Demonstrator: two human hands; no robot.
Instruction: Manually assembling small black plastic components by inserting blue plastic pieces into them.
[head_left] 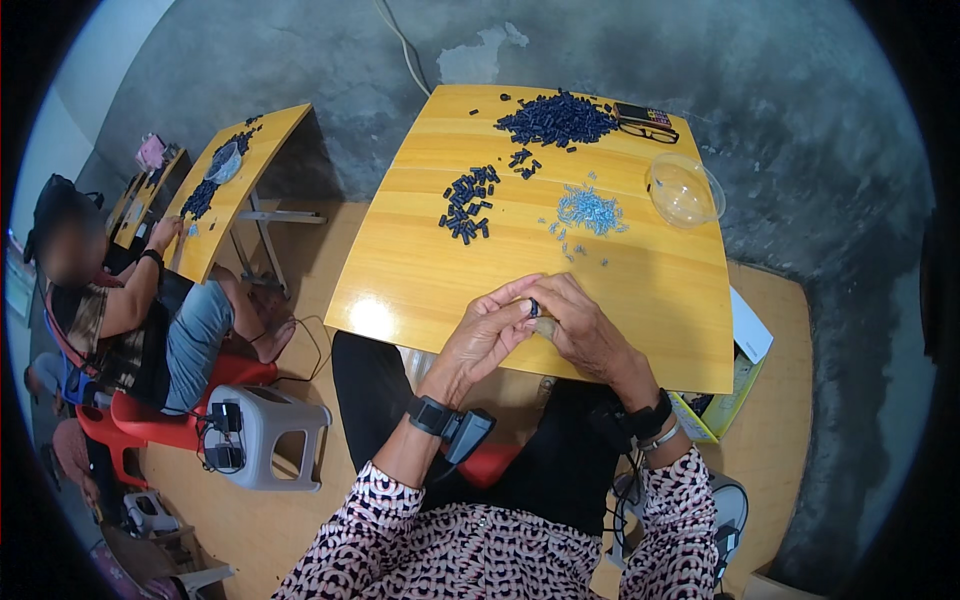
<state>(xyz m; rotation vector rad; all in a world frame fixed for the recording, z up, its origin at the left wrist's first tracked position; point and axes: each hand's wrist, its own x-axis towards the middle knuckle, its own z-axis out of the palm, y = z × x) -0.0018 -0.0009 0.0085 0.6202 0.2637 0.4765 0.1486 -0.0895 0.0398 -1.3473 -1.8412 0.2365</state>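
Over the near part of the yellow wooden table, my two hands meet. My left hand (492, 328) pinches a small dark cylindrical piece (533, 308) between thumb and fingers. Closed against the same piece from the other side is my right hand (582, 325); its fingers partly hide it. Beyond my hands lies a loose group of similar dark pieces (466, 206). To its right is a heap of tiny silvery-blue parts (590, 210), with several strays around it. A larger pile of dark pieces (557, 120) sits at the far edge.
A clear plastic bowl (686, 190) stands at the table's right edge, near eyeglasses (648, 132) and a dark keypad device (640, 114). A yellow-green box (728, 405) is below right. At left, another person (120, 290) works at a second table (285, 130) beside a grey stool (265, 435).
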